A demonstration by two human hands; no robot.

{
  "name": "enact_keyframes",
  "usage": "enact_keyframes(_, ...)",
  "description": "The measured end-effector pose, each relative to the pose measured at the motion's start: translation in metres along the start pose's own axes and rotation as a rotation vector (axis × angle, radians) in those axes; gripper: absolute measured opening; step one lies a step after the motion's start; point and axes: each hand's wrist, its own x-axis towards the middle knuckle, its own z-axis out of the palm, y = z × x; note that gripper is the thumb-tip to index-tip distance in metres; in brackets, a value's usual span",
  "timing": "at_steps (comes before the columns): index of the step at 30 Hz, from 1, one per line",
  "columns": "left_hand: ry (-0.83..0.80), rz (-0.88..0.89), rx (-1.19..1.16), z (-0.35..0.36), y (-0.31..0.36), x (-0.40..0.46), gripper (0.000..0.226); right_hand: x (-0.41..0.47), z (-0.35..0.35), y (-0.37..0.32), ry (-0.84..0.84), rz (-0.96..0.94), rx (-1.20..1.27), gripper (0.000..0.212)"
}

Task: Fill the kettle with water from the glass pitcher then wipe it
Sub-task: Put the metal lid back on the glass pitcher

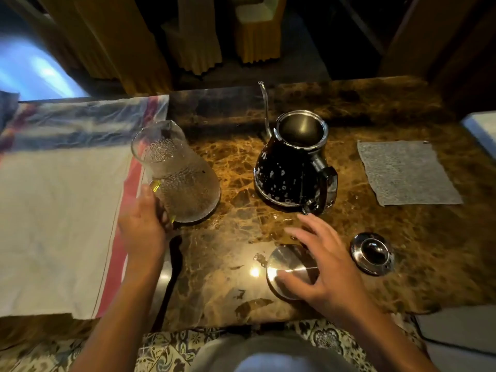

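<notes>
The glass pitcher (182,178), textured and holding water, stands on the marble table (230,245) at centre left. My left hand (142,229) is closed around its yellowish handle. The black gooseneck kettle (284,175) stands to its right with its top open, water drops on its side and its handle towards me. The kettle's round lid (373,253) lies on the table at the near right. My right hand (327,264) hovers with spread fingers over a flat silver disc (290,261), the thumb touching it. A grey wiping cloth (405,173) lies flat at the right.
A white towel with a red stripe (59,210) covers the table's left side. A dark long-handled object (171,277) lies beside my left forearm. Small water puddles sit in front of the kettle. Covered chairs stand beyond the far edge.
</notes>
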Motion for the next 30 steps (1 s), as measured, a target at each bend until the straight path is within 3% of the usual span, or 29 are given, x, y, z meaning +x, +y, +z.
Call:
enact_keyframes(2, -0.033, 0.004, -0.030, -0.001, 0.005, -0.004, 0.050, -0.002, 0.010, -0.011, -0.100, 0.046, -0.103, 0.081)
enact_keyframes(4, -0.089, -0.021, -0.074, -0.003, 0.006, -0.005, 0.050, -0.002, 0.019, -0.017, -0.167, 0.106, -0.167, 0.087)
enact_keyframes(7, -0.169, -0.019, -0.117, -0.005, 0.002, -0.005, 0.053, -0.005, 0.030, -0.019, -0.136, 0.149, -0.147, 0.089)
enact_keyframes(17, -0.245, 0.090, -0.070, -0.014, -0.007, 0.000, 0.064, 0.003, 0.034, -0.040, 0.099, 0.152, -0.112, 0.054)
enact_keyframes(20, -0.317, 0.107, -0.073, -0.022, -0.009, 0.003, 0.062, 0.013, 0.021, -0.060, 0.159, 0.130, -0.038, 0.053)
enact_keyframes(24, -0.367, 0.177, -0.026, -0.031, -0.013, 0.009, 0.059, 0.037, -0.005, -0.102, 0.242, 0.015, 0.141, 0.053)
enact_keyframes(30, -0.373, 0.228, -0.007, -0.036, -0.014, 0.011, 0.057, 0.090, -0.021, -0.163, 0.295, -0.230, 0.184, 0.047)
